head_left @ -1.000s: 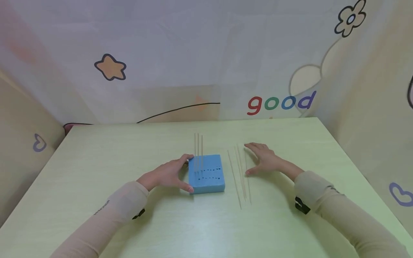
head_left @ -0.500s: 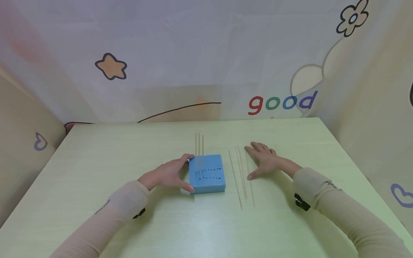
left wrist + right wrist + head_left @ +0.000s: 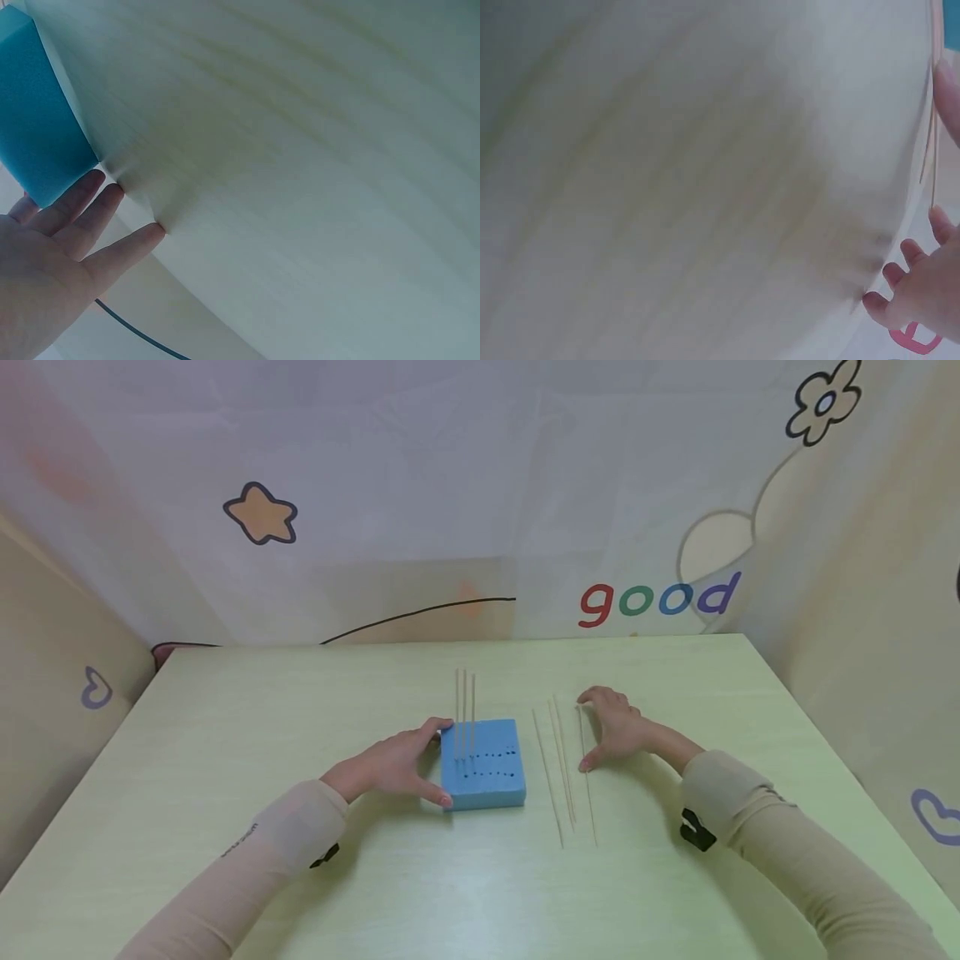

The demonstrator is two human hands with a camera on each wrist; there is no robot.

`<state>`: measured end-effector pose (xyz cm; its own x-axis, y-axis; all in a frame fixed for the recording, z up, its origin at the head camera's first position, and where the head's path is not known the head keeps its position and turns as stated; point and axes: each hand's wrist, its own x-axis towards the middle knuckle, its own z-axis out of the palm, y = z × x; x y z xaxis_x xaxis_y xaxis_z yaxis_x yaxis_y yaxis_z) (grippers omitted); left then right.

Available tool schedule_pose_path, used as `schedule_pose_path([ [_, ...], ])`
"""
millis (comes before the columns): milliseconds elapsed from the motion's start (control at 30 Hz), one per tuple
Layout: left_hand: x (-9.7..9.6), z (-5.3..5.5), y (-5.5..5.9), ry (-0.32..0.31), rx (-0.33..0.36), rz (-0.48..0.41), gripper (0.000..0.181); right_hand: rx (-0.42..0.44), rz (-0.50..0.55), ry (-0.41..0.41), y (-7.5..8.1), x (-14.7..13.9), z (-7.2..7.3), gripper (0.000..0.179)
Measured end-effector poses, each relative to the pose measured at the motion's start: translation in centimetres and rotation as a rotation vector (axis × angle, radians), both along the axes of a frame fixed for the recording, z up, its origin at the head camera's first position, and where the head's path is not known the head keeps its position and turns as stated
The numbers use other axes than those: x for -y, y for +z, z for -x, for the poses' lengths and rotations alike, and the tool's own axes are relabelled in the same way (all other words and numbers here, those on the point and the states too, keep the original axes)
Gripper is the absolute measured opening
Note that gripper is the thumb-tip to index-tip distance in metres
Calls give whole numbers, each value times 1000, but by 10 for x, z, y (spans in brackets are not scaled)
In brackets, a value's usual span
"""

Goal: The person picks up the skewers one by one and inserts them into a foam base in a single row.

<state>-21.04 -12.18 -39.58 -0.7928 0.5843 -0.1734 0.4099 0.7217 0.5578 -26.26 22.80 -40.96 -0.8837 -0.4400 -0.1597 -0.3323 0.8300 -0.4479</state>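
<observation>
A blue foam block [image 3: 491,787] with rows of small holes lies on the table. Three thin wooden skewers [image 3: 473,714] stand upright in its left side. My left hand [image 3: 386,766] holds the block's left edge, thumb at the front corner and index finger at the back. In the left wrist view, the other fingers [image 3: 90,217] spread below the block [image 3: 41,105]. To the right lie several loose skewers [image 3: 562,768]. My right hand [image 3: 618,727] is spread at the rightmost skewer [image 3: 589,802], index fingertip at its far end and thumb touching it farther down.
The pale wooden table [image 3: 337,893] reaches back to a printed cloth [image 3: 420,485] with a star and the word good. Cloth also hangs along both sides. A black clip [image 3: 697,831] sits under the right sleeve.
The rightmost skewer has slid a little to the right, away from the other loose ones, with my right fingertips on it. My left hand and the block stay put.
</observation>
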Motion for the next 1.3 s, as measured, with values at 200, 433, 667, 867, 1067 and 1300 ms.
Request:
schedule_pose_path([
  [200,-1,0,1,5,0,5,108,90,177,-95,13,-3,1,92],
  [433,0,0,1,5,-5,6,109,240,436,-138,20,-6,-1,89],
  [667,-1,-1,1,10,9,4,108,257,563,-178,27,-7,-8,83],
  [867,0,-1,1,12,6,11,108,253,679,-189,35,-6,-13,83],
  [1067,0,0,-1,5,2,11,108,204,715,-204,44,-2,-19,84],
  [1300,-1,0,-1,4,5,4,108,161,771,-206,53,5,-24,84],
])
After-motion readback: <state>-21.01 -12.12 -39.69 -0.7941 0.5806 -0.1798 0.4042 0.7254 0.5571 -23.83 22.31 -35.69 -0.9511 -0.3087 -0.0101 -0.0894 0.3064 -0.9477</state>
